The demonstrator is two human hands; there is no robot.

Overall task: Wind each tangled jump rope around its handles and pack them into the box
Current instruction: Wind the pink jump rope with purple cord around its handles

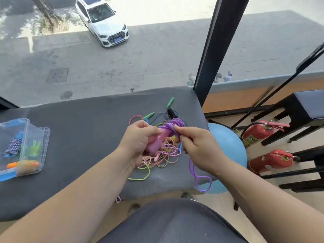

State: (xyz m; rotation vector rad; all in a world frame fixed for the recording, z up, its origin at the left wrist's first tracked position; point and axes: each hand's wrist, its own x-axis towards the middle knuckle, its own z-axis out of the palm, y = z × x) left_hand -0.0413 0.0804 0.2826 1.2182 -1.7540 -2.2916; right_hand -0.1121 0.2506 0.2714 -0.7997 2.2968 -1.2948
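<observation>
My left hand [138,137] grips the pink handles [157,140] of a purple jump rope, held above the grey table [78,134]. Purple cord [171,126] is wound in many turns round the handles' far end. My right hand [194,144] pinches the cord beside the winding; its loose tail [197,174] hangs below that hand past the table's edge. Under my hands lies a tangle of pink, green and yellow ropes [161,158]. Green handles [170,101] and a black handle [171,113] lie behind. A clear plastic box [26,148] at the left holds several wound ropes.
A blue exercise ball [228,146] sits right of the table, with two red fire extinguishers [259,134] and black stools [301,109] beyond. A black window post [210,67] rises at the table's far right corner. A grey chair seat [166,223] is below me.
</observation>
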